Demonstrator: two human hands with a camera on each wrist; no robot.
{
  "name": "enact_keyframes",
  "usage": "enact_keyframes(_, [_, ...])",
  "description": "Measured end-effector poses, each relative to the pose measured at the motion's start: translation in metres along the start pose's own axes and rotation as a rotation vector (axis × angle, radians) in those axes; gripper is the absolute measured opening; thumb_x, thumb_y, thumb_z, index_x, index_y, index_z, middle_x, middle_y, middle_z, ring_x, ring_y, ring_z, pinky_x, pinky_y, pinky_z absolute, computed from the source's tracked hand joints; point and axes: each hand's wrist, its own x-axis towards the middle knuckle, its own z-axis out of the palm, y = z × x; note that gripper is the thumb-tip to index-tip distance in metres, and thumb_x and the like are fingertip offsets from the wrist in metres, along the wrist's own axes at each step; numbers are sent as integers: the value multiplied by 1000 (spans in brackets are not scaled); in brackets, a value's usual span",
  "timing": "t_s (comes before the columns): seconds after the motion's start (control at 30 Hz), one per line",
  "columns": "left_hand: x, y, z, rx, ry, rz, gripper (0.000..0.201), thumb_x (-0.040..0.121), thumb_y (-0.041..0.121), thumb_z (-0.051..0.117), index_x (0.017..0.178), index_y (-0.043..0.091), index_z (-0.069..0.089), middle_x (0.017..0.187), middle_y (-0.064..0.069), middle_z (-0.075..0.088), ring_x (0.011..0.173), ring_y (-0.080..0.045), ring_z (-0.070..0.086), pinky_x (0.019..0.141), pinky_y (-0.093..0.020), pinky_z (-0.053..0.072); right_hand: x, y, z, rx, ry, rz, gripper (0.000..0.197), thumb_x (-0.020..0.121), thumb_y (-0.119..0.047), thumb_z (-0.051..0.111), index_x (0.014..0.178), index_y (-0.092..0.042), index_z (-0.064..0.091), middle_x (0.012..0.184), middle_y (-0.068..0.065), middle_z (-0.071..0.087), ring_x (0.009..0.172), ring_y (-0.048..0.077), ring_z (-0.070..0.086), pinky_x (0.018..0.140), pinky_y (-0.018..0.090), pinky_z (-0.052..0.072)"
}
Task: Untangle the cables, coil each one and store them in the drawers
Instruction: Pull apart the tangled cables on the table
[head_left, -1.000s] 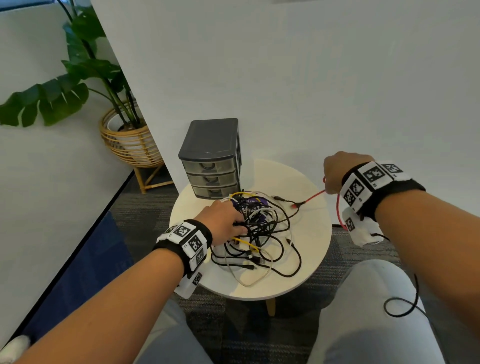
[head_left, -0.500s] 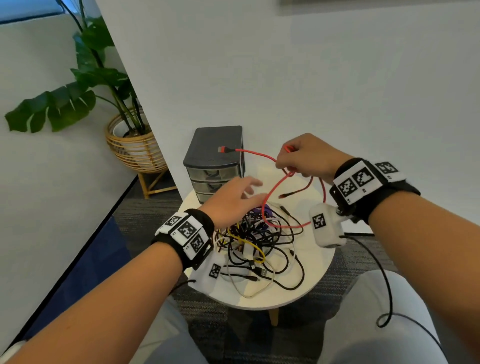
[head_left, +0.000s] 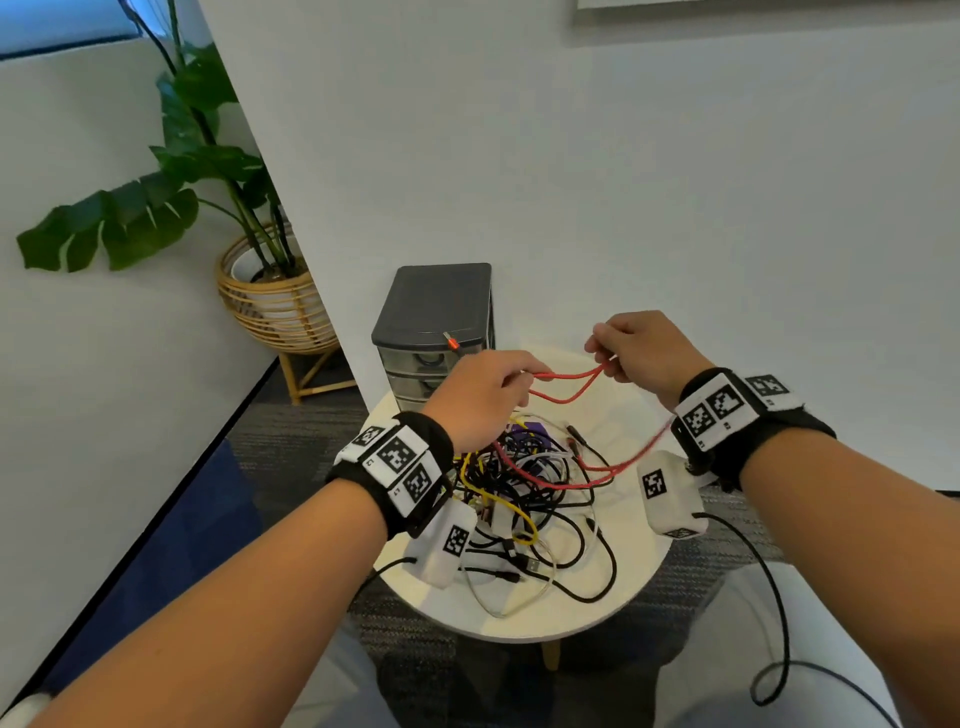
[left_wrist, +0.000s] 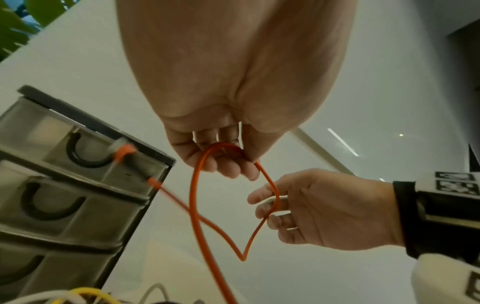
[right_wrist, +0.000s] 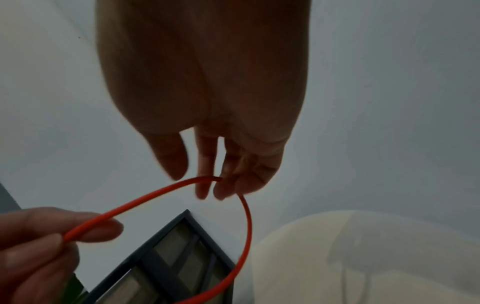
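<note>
A red cable (head_left: 569, 384) hangs in short loops between my two hands above the round white table (head_left: 613, 613). My left hand (head_left: 488, 395) pinches one end of the loops, with the cable's red plug (head_left: 452, 342) sticking up behind it. My right hand (head_left: 631, 345) pinches the other end; the rest of the red cable (head_left: 613, 470) trails down under my right wrist into the tangled pile of black, white and yellow cables (head_left: 524, 499). The wrist views show the red cable (left_wrist: 194, 197) (right_wrist: 155, 194) between curled fingers. A grey three-drawer unit (head_left: 436, 332) stands shut at the table's back.
The white wall (head_left: 623, 182) rises right behind the table. A potted plant in a wicker basket (head_left: 275, 301) stands on the floor at the left. My knees (head_left: 737, 675) are under the table's near edge, with a black sensor lead (head_left: 779, 649) hanging over the right one.
The red cable was pulled out of the pile by my right hand. My left hand left the pile, rose and took hold of it; now both hands hold short loops of it.
</note>
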Motion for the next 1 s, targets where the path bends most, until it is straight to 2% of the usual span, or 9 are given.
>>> enact_keyframes(0.13, [17,2,0,7,93,33,28,108,16,44,118,23,70,86,5,65,68,-20,59,56,-17,45,-5,-3,-1,39,-175,-12,16,99,-24,59,104,-16,73,104,3,68,92,19,61,77,29,47])
enact_keyframes(0.2, [26,3,0,-25,161,34,30,108,14,44,116,22,72,84,4,64,70,-13,59,58,-14,45,-12,-7,-1,-80,-265,-115,23,100,-34,59,118,-22,68,118,-4,64,109,17,56,92,34,45])
enact_keyframes(0.33, [40,2,-2,-95,254,-2,31,106,12,44,119,25,69,79,3,60,68,6,53,64,-7,39,-24,-2,1,-569,-298,-201,67,79,-77,63,138,-48,47,149,-15,41,142,22,25,113,57,25])
enact_keyframes(0.43, [47,4,0,-162,295,-49,29,106,15,46,118,29,69,81,4,64,74,0,57,71,-16,42,-29,4,12,-515,-303,-259,99,57,-89,62,143,-49,36,154,-20,35,150,14,13,117,57,18])
enact_keyframes(0.57, [49,12,-2,-401,337,-59,30,104,12,49,121,26,69,90,2,72,68,-8,59,71,-27,48,-32,8,37,-295,-368,-298,95,62,-66,84,137,-46,30,127,-22,58,126,11,49,105,47,33])
enact_keyframes(0.63, [45,16,-6,-606,286,-47,32,105,7,48,129,22,65,104,-3,74,55,-12,50,57,-28,47,-29,15,50,-300,-318,-292,66,76,-47,83,125,-42,40,103,-18,68,107,11,62,102,49,39])
enact_keyframes(0.73, [40,11,-17,-651,310,-29,34,107,7,44,129,23,65,112,-5,74,50,-11,43,49,-24,41,-20,24,51,-244,-233,-244,8,99,-25,59,98,-34,60,79,-5,71,83,15,71,92,50,53])
enact_keyframes(0.87, [41,-5,-39,-586,474,-88,35,108,8,39,120,16,71,90,-1,69,47,-7,32,44,-21,28,-5,27,21,-73,-59,-142,25,105,-19,50,87,-20,66,66,-8,60,78,23,71,69,31,49])
enact_keyframes(1.0, [41,-13,-45,-397,646,-87,37,106,12,41,109,28,74,80,10,62,57,-5,44,60,-27,41,7,23,-4,109,47,-79,26,103,-27,57,84,-14,68,62,-10,62,68,16,65,64,26,43])
